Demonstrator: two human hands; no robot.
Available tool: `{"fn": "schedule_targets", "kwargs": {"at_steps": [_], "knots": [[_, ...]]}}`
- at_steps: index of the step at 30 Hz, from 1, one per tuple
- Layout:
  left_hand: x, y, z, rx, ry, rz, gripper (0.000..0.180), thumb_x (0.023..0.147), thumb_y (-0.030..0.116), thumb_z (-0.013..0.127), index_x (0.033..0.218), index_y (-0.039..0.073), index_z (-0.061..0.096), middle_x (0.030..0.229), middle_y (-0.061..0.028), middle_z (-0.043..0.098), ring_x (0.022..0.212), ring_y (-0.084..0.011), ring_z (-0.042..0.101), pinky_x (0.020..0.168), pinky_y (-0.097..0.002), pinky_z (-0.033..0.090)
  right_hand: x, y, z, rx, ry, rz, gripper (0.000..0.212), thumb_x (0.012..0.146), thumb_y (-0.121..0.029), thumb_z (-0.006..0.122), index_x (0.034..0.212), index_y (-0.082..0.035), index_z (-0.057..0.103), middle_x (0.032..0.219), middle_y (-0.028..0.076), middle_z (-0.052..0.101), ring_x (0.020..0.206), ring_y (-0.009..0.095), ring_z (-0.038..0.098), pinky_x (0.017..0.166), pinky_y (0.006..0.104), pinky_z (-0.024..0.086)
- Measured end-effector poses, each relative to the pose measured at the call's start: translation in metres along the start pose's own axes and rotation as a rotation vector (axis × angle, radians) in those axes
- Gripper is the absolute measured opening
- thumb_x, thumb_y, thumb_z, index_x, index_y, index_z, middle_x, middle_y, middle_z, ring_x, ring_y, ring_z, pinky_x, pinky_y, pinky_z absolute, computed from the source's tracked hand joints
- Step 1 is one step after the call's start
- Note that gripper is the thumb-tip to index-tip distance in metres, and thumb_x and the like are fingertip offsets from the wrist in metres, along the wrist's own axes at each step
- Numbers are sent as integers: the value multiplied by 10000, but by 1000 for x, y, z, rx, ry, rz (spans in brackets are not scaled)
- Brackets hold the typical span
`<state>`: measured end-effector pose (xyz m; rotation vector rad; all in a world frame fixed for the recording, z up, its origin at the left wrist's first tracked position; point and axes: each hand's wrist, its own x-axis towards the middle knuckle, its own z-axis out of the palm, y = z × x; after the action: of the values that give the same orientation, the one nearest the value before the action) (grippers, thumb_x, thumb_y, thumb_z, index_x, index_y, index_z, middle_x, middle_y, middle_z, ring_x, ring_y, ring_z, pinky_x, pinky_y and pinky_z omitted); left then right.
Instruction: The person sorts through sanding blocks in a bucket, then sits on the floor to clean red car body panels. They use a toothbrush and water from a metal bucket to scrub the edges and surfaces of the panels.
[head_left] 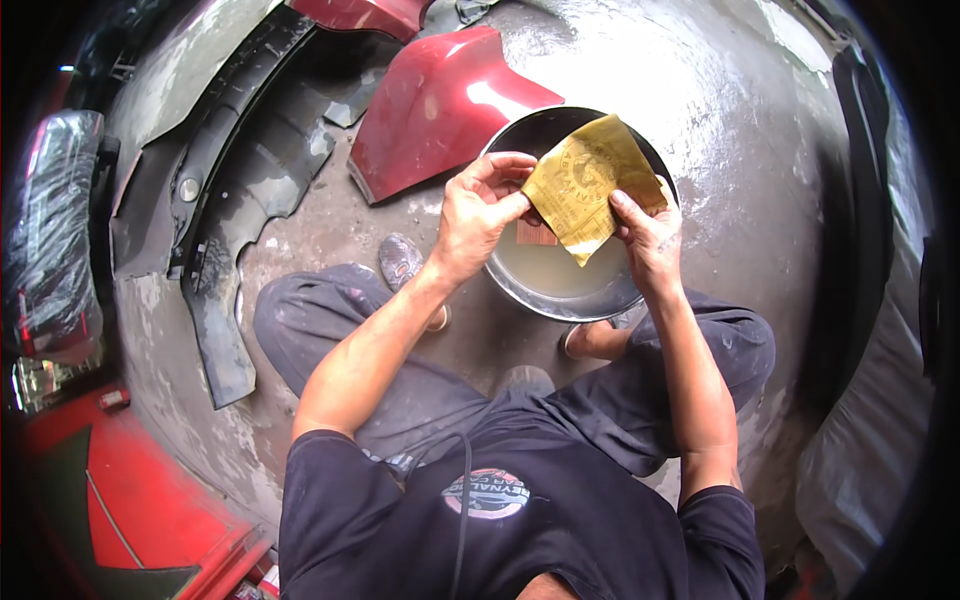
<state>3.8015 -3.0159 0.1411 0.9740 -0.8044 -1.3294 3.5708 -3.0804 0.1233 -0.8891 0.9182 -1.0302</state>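
Over a round metal basin of cloudy water (560,285) on the wet concrete floor (720,150), both hands hold a yellow-backed sheet of sandpaper (585,185). Left hand (480,205) and right hand (645,235) each have their grip clamped on its edges. Sheet looks creased, unsplit; the red car panel (430,110) beside lies untouched.

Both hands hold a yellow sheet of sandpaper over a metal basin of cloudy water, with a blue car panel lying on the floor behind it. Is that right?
Not quite: the panel is red, not blue, as the head view shows. The rest stands: the left hand and right hand hold the yellow sheet over the metal basin of cloudy water.
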Motion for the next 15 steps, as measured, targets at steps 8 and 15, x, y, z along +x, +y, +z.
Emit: {"fn": "schedule_targets", "kwargs": {"at_steps": [8, 15], "knots": [[1, -5, -11, -48, 108, -103, 245, 966, 200, 745, 1088, 23, 625, 1049, -66, 691, 890, -160, 699, 756, -349, 613, -7, 2, 7, -234, 4, -150, 228, 934, -66, 733, 1130, -21, 625, 1029, 34, 705, 933, 88, 627, 840, 250, 502], [3, 1, -10, -90, 46, -214, 274, 990, 269, 716, 1094, 37, 613, 1051, -61, 674, 903, -154, 683, 698, -328, 612, -5, 2, 6, -331, 39, -265, 212, 940, -60, 730, 1122, -27, 627, 1010, 24, 705, 922, 88, 629, 830, 252, 508]]}}
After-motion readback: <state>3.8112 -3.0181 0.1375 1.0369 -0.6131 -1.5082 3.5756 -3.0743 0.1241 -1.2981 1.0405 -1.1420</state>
